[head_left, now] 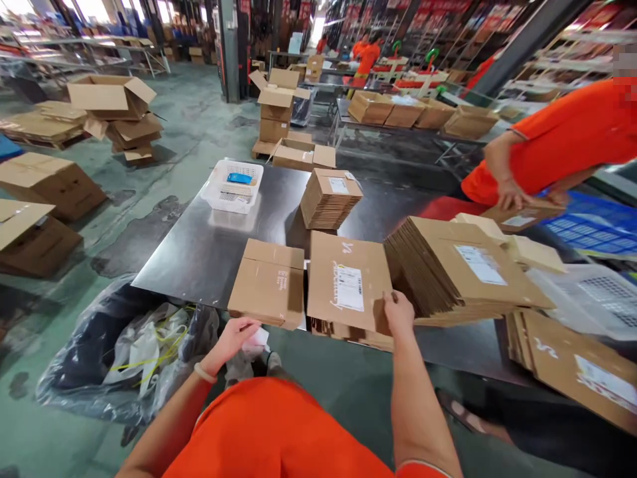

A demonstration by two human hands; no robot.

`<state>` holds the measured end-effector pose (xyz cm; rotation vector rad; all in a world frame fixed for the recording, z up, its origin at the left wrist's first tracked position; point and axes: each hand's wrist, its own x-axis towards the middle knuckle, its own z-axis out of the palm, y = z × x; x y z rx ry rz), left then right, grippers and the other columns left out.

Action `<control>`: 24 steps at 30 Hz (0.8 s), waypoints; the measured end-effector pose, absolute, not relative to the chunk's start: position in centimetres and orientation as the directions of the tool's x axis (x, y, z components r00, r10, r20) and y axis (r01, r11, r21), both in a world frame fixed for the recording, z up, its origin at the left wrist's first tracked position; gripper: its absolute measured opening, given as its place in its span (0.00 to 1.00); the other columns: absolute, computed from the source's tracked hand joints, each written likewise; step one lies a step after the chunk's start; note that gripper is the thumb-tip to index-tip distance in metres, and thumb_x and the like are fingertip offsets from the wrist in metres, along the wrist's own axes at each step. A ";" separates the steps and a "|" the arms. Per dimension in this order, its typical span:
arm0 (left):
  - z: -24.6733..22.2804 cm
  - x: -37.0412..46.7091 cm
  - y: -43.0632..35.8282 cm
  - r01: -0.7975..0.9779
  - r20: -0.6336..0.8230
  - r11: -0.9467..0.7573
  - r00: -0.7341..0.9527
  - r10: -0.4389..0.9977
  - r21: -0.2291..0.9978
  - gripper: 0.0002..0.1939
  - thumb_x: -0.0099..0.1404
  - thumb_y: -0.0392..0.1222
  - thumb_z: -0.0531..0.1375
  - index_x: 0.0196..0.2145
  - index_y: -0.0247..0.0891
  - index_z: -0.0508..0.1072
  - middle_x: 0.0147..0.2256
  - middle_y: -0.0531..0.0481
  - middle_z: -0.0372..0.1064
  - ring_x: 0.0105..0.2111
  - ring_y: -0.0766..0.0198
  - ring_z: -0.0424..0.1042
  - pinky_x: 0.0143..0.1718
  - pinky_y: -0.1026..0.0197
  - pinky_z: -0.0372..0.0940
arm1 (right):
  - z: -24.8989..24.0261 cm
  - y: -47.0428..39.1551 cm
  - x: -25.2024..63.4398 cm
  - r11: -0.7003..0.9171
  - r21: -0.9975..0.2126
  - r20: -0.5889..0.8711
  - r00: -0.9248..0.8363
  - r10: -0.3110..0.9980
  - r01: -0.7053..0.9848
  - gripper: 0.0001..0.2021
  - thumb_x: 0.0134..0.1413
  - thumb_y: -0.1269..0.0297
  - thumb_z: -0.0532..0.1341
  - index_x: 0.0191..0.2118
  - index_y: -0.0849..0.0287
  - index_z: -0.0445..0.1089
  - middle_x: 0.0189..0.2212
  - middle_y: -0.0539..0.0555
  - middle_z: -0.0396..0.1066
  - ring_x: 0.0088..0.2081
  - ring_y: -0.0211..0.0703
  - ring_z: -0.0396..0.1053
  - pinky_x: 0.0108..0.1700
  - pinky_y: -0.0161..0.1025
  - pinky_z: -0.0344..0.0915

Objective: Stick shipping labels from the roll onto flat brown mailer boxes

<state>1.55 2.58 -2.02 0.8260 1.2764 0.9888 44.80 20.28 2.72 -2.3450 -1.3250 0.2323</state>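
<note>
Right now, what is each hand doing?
Left hand: closed on a small white paper scrap.
Right hand: gripping the flat labelled brown cardboard box.

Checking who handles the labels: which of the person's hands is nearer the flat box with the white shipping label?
Right. The right hand grips the near right edge of the labelled flat box. The left hand is off the table's near edge, below the folded box, holding something white.

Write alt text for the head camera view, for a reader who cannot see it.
A person in orange stands at a steel table, right hand gripping the near edge of a labelled flat carton, left hand holding something small and white below a folded box. Stacks of flat cartons lie alongside; a co-worker leans in at right.
</note>
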 end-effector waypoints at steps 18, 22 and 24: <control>-3.4 -1.3 -0.8 -0.598 -0.628 0.340 -0.372 0.684 0.725 0.49 0.61 0.66 0.69 0.70 0.42 0.56 0.32 0.51 0.78 0.30 0.59 0.79 0.38 0.56 0.73 | -3.8 6.3 15.9 -0.275 -0.949 -0.315 -0.390 0.865 0.155 0.17 0.39 0.53 0.72 0.35 0.52 0.71 0.19 0.41 0.64 0.21 0.38 0.60 0.24 0.33 0.58; -2.8 1.4 -1.8 -0.499 -0.432 0.272 -0.239 0.870 0.823 0.50 0.43 0.49 0.81 0.61 0.39 0.70 0.41 0.45 0.82 0.40 0.53 0.81 0.48 0.54 0.73 | -2.9 8.2 15.1 -0.299 -0.939 -0.342 -0.413 0.844 0.168 0.15 0.39 0.49 0.71 0.27 0.53 0.70 0.17 0.43 0.64 0.20 0.36 0.57 0.22 0.35 0.56; -2.3 2.1 -1.4 -0.470 -0.386 0.231 -0.266 0.883 0.852 0.49 0.40 0.44 0.81 0.60 0.36 0.73 0.42 0.44 0.83 0.42 0.52 0.81 0.50 0.54 0.73 | -2.7 8.6 15.2 -0.321 -0.934 -0.358 -0.424 0.832 0.159 0.15 0.38 0.49 0.72 0.26 0.54 0.72 0.18 0.44 0.66 0.19 0.37 0.59 0.22 0.35 0.58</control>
